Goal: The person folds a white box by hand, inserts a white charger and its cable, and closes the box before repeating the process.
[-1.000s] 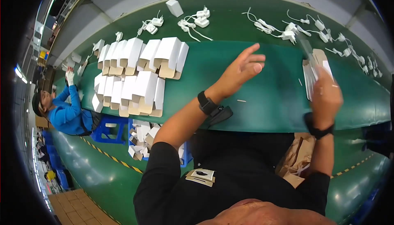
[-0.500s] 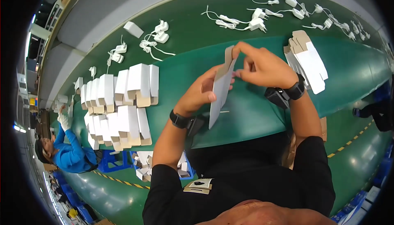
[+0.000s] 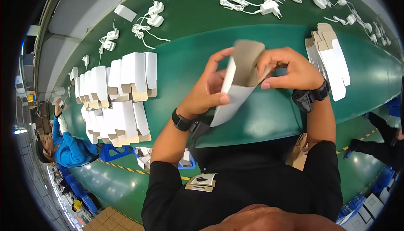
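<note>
A small white carton [image 3: 234, 101] with a brown inside stands opened out between my hands, its upper end gaping and one flap raised at the back. My left hand [image 3: 205, 88] is closed around its left side, thumb on the near face. At the right edge of the mouth, my right hand [image 3: 291, 68] pinches the cardboard between thumb and fingers. To the right of that hand lies a stack of flat, unfolded cartons [image 3: 332, 64]. Rows of opened white cartons [image 3: 135, 75] stand on the left.
White adapters with coiled cables [image 3: 269, 8] lie along the far side of the green work surface [image 3: 185, 58]. More adapters [image 3: 155, 14] sit behind the carton rows. At far left is a co-worker in blue [image 3: 75, 150]. A blue crate [image 3: 187, 162] holds cartons below the table edge.
The carton was nearly flat and is now opened out, its mouth tilted toward me. My right hand has moved down along its right edge. The view has shifted slightly.
</note>
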Motion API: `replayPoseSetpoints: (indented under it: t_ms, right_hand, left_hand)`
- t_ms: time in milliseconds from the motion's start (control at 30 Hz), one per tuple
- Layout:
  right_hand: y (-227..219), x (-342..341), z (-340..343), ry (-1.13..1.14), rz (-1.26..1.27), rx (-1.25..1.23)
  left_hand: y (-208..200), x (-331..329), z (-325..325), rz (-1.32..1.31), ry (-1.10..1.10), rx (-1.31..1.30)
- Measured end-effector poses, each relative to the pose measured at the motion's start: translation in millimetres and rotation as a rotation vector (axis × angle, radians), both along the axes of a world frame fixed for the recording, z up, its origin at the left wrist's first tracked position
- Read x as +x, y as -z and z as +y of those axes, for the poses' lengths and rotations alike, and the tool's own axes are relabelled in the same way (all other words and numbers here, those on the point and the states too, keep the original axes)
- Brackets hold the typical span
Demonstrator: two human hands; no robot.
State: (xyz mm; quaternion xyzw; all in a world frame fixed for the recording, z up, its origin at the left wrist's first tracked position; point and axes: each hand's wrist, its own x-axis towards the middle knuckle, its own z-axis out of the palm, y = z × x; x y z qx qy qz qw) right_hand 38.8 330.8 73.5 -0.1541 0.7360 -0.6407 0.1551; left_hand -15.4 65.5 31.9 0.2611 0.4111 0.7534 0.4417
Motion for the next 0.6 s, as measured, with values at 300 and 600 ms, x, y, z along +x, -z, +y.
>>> replayPoseSetpoints:
  t_ms: [300, 600]
  right_hand:
    - [20.9, 1.9, -44.8, 0.351, 0.226, -0.373]
    - [34.1, 7.6, -37.9, 0.156, -0.022, -0.195]
  left_hand:
    - [1.6, 21.2, 14.1, 0.324, -0.533, 0.046]
    - [23.9, 12.9, 3.5, 0.32, -0.36, -0.045]
